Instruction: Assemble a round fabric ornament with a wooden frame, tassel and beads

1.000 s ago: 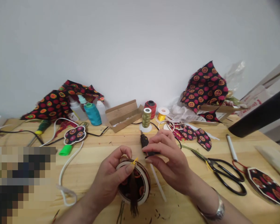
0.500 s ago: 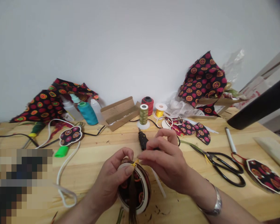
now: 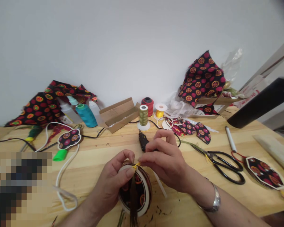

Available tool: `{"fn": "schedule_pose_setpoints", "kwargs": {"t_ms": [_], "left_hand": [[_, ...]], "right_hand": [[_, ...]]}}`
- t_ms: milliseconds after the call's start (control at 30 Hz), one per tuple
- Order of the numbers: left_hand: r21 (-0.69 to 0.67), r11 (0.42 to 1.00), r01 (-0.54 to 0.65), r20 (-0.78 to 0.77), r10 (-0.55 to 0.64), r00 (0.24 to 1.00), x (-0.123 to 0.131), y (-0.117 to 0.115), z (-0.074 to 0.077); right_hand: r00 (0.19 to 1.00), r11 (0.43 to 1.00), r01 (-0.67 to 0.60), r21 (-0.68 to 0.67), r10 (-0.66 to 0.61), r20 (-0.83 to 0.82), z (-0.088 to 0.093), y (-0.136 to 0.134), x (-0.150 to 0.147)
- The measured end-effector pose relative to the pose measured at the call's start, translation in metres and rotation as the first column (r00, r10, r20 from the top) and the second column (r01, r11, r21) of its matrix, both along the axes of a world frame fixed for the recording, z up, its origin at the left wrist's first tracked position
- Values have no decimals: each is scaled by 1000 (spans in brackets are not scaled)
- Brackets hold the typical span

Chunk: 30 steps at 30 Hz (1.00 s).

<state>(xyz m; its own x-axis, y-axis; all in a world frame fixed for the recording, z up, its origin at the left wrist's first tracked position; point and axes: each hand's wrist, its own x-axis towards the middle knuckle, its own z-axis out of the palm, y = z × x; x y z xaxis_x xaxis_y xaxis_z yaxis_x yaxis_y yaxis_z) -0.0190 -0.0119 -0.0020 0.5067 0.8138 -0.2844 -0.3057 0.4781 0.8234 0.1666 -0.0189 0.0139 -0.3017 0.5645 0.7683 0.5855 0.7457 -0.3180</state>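
The round fabric-covered ornament [image 3: 140, 188] is in front of me, over the wooden table [image 3: 92, 157], its dark tassel [image 3: 133, 200] hanging across its face. My left hand [image 3: 112, 176] has it clamped at the top edge, thumb pressed beside the knotted yellow cord [image 3: 136, 165]. My right hand [image 3: 167, 164] has thumb and forefinger closed on that cord, other fingers curled. Just beyond lies a black glue gun [image 3: 142, 142], then an olive thread spool [image 3: 143, 116]; black-handled scissors [image 3: 227, 165] rest to the right.
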Motion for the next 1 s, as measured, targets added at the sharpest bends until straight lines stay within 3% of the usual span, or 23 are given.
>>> {"fn": "schedule_pose_setpoints", "kwargs": {"t_ms": [1000], "left_hand": [[60,998,-22,-21,23,1000,0,-1,3]], "right_hand": [[993,980,-113,-165,115,6,3,-1,2]]}}
